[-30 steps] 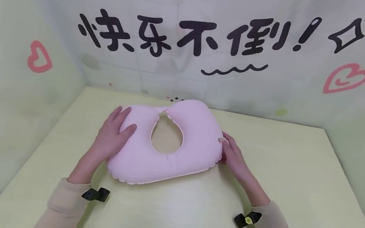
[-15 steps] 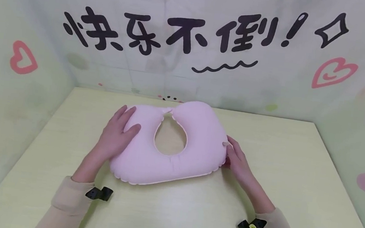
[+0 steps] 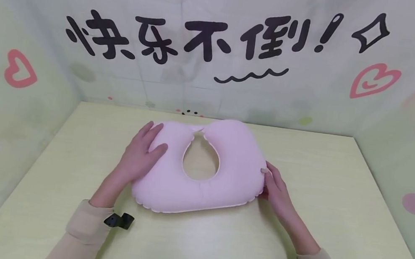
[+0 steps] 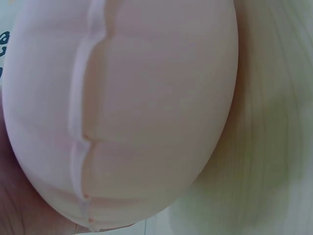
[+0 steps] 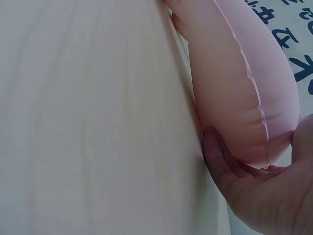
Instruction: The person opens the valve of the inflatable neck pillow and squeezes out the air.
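- head view: since the earlier frames, the pink u-shaped pillow [image 3: 200,195] is shifting right over the pale table [image 3: 187,245], both hands are going along with it, and the black lettering [image 3: 204,38] on the far backdrop [image 3: 181,91] is sliding left as the camera is turning.
- head view: the pillow is now lying near the middle of the table, towards its far side; the left hand [image 3: 140,156] is resting on its left lobe, fingers spreading fairly straight and the thumb lying on top, pressing rather than clenching.
- head view: the right hand [image 3: 279,194] is gripping the right edge, the thumb sitting beside a small pale tab [image 3: 264,170]; this is suggesting a guided repositioning, with the hold on both sides staying much the same.
- left wrist view: the pillow's rounded side and puckered seam [image 4: 80,112] are filling most of the view, with skin showing at the lower left; i cannot tell the fingers' state from here.
- right wrist view: the fingers are curling round the pillow's end and grasping it, the thumb side partly leaving the frame; whether this end is lifting off the table, i cannot tell.
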The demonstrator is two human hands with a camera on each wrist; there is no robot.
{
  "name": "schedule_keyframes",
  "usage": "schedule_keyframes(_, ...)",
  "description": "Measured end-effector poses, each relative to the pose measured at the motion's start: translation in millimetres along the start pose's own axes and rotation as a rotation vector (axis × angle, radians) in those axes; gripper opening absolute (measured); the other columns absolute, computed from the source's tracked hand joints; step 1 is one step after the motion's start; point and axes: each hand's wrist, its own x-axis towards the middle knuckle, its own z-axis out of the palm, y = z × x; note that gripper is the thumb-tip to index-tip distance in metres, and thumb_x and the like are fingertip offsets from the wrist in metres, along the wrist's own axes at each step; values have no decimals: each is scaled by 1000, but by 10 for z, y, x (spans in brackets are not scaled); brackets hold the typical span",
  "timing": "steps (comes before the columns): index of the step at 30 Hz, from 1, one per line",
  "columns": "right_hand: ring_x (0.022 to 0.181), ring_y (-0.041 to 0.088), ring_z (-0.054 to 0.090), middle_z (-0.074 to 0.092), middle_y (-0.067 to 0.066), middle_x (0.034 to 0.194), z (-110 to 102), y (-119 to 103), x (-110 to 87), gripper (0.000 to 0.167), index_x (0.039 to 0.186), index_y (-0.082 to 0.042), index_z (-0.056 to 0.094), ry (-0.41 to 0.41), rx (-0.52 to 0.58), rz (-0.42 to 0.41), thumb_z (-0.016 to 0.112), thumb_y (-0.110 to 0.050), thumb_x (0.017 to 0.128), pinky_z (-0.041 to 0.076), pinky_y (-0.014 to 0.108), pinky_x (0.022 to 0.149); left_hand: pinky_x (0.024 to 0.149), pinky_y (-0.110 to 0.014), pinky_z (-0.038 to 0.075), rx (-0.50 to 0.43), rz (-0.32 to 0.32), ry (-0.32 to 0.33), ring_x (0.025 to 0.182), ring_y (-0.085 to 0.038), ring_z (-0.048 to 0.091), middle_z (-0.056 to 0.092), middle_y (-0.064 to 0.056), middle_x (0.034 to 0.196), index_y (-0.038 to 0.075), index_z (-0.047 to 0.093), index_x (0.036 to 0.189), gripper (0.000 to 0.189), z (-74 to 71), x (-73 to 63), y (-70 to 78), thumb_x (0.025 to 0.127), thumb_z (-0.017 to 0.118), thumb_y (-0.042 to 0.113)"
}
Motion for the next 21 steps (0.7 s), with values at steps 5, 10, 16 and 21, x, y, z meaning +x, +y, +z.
schedule_keyframes(5, 82, 13, 65, 60, 26, 118, -77, 24, -77, 51, 159, -7, 33, 26, 0, 14, 36, -29, 113, 57, 28, 75, 116, -71, 16, -10, 30, 0, 152, -48, 15, 16, -22, 168, 5, 33, 160, 65, 74, 21, 56, 104, 53, 31)
schedule_keyframes(10, 77, 15, 65, 64, 18, 102, -102, 39, -119, 50, 158, -6, 33, 49, 1, 22, 37, -28, 113, 58, 29, 74, 115, -71, 17, -19, 44, -10, 152, -49, 15, 16, -23, 168, 4, 33, 160, 66, 94, 25, 84, 104, 54, 31)
schedule_keyframes(16, 87, 6, 64, 54, 29, 134, -111, 49, -167, 53, 160, -2, 23, 96, -9, -40, 36, -24, 113, 56, 25, 77, 117, -69, 15, -36, 48, -28, 153, -47, 11, 12, -22, 169, 5, 30, 161, 67, 68, 18, 58, 105, 54, 32)
schedule_keyframes(21, 99, 3, 63, 49, 17, 143, -118, 18, -259, 47, 153, 4, 32, 270, -25, -221, 42, -14, 111, 55, 19, 81, 115, -73, 10, 34, 166, 41, 154, -47, 6, 18, -23, 167, 3, 32, 160, 68, 56, -31, 91, 102, 58, 26)
